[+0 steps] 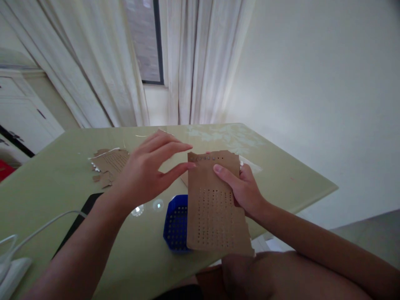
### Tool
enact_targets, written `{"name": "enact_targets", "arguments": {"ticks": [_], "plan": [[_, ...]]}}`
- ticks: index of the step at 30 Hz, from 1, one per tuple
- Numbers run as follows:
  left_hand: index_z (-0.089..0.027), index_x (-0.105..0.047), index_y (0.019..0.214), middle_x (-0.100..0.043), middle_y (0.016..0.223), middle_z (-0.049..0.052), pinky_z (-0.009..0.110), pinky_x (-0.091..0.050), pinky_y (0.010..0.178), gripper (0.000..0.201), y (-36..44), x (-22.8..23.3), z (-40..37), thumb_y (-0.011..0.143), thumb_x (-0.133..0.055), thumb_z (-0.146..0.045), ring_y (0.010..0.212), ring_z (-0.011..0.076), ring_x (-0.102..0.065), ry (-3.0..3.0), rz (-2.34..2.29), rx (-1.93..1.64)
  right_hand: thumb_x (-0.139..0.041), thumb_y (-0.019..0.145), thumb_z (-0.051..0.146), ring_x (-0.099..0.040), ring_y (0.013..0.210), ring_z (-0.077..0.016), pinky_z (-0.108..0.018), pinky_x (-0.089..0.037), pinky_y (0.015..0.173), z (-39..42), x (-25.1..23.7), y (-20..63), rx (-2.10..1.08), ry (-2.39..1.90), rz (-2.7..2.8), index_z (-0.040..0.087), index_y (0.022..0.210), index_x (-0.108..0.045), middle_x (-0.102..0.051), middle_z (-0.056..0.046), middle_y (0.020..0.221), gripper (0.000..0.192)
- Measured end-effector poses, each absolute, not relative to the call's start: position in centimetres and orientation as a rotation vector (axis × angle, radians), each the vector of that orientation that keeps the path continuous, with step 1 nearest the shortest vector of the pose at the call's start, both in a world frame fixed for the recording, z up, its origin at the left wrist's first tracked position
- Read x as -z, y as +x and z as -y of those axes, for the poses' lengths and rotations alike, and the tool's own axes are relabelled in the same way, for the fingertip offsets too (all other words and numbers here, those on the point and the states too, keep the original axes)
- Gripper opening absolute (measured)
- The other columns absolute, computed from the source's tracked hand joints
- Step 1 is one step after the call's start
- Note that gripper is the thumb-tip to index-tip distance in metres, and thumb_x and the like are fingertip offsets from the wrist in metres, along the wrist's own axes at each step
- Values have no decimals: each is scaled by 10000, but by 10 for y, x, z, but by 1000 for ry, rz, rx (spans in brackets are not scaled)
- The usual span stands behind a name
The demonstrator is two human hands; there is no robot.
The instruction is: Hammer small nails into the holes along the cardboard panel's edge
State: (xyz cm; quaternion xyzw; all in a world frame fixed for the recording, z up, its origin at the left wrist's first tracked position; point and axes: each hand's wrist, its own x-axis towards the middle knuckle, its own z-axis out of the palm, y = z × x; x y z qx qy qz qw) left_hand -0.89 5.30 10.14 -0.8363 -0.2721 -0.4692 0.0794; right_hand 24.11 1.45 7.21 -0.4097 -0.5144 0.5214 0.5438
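A piece of brown cardboard is held upright above the table, its face towards me. Rows of small holes cover its lower part, and a row of small round greyish things runs along its top edge. My right hand grips its right side, thumb on the front and fingers behind. At the upper left edge is my left hand, thumb and index finger apart; whether the thumb touches the cardboard I cannot tell. Partly hidden behind the cardboard, a blue basket with a perforated bottom stands on the table.
Torn cardboard scraps lie on the pale green table at left. A dark flat object and a white cable are near my left forearm. Clear plastic lies behind my right hand. Curtains hang beyond.
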Motion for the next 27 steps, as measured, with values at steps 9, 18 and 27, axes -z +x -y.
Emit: {"name": "enact_targets", "arguments": {"ticks": [9,18,27], "plan": [[-231,-757,1092,-807,1035,44,356,-602,818,134,-2,-89,-51,1041,-696,-123,921,200,-746,-2454,592,1220,-871,932,463,-816,1030,-295,-371,-657,863,-15,-80,245,-1151,-983,1380,242,1220,-865,-871,-67,1078,363],[-278,-811,966,-803,935,-6,304,-592,757,62,-21,-120,-31,1014,-780,-301,789,168,-727,-2425,934,1563,-910,836,471,-766,721,-244,-318,-589,604,-26,-65,247,-1156,-1174,1211,183,978,-857,-835,-70,856,326],[-209,-787,730,-813,806,85,344,-512,723,165,-69,-28,-137,766,-779,-370,786,281,-753,-2807,2142,0,-940,786,503,-791,748,-240,-316,-623,611,-23,-69,243,-1245,-1121,1163,191,992,-842,-857,-82,939,387]]}}
